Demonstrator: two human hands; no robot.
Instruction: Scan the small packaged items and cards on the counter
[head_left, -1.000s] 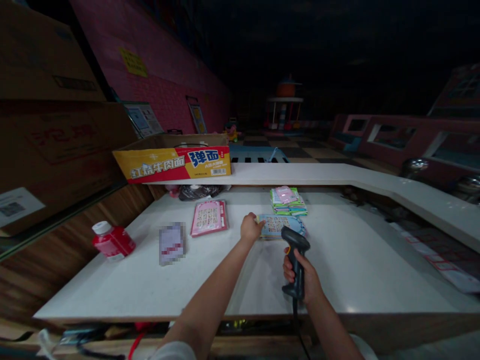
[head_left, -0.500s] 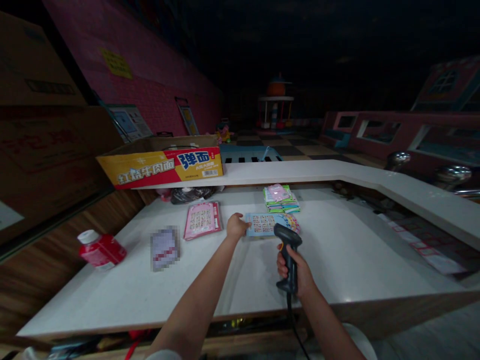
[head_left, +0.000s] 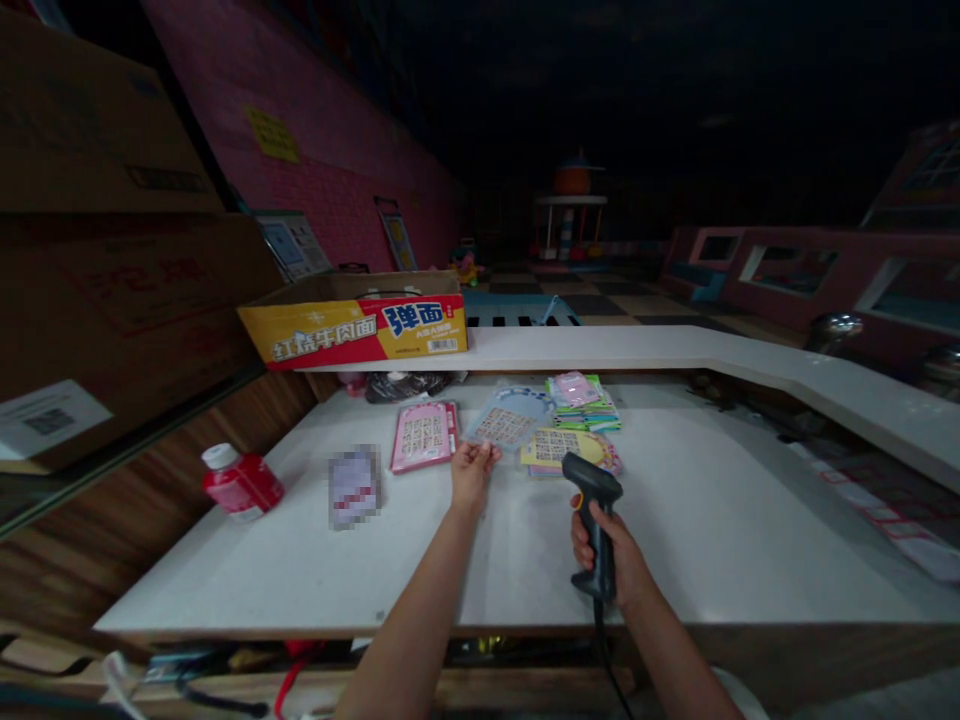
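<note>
At the far left I read large, dim red characters, seemingly 沱牌, on a brown carton (head_left: 154, 285); the white label (head_left: 52, 418) low on its side carries a square code, its print too small for me. Next, on the white worktop (head_left: 712, 540), a red bottle (head_left: 244, 487) with a white cap lies tilted; I can't make out its label. The yellow-and-red carton (head_left: 352, 332) on the raised ledge reads clearly: 红烧牛肉面, then 弹面 in blue, with a barcode at the lower right corner. Below it, a pale packet (head_left: 355, 488) is pixelated beyond reading. Pink packets (head_left: 424, 437) follow, the top one printed with a grid of tiny pictures.

My left arm reaches forward from bottom centre, and the left hand (head_left: 474, 472) has its grip pinched on the near-left edge of a blue packet (head_left: 510, 417), tilted above the worktop and bearing a similar grid. Just right of it lies a yellow packet (head_left: 556, 445), beside a green-edged stack (head_left: 600, 412) topped with pink. My right forearm angles inward; the right hand (head_left: 619, 560) has its grip wrapped around the handle of a black scanner (head_left: 592, 480), head up before the yellow packet, cable hanging down.
</note>
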